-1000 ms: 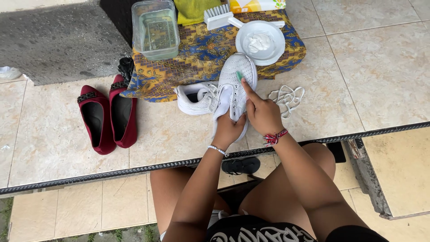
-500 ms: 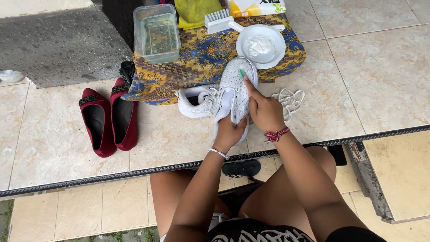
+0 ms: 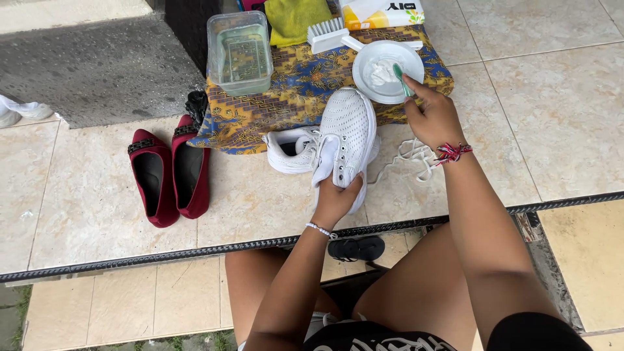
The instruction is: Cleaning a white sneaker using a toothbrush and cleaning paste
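The left hand (image 3: 337, 198) was closed around the heel end of a white shoe (image 3: 348, 140), which was held tilted up off the tiled floor (image 3: 260, 195) with its toe toward the patterned cloth (image 3: 292, 97), so that its upper was turned to the person and kept steady. The right hand (image 3: 432, 117) was clenched on a small green brush (image 3: 401, 78), whose head was dipped into the white paste in a white bowl (image 3: 364, 65); the bowl had been set on the cloth within easy reach. Loose white laces (image 3: 416, 156) lay on the floor just beside that hand, removed from the shoe, it would seem. A second white shoe (image 3: 289, 148) rested behind the first, touching it. Farther out, a clear tub of water (image 3: 239, 52), a scrubbing brush (image 3: 327, 34) and a yellow rag (image 3: 296, 18) were ranged along the cloth, and a pair of red flat shoes (image 3: 169, 172) stood well apart to the left.
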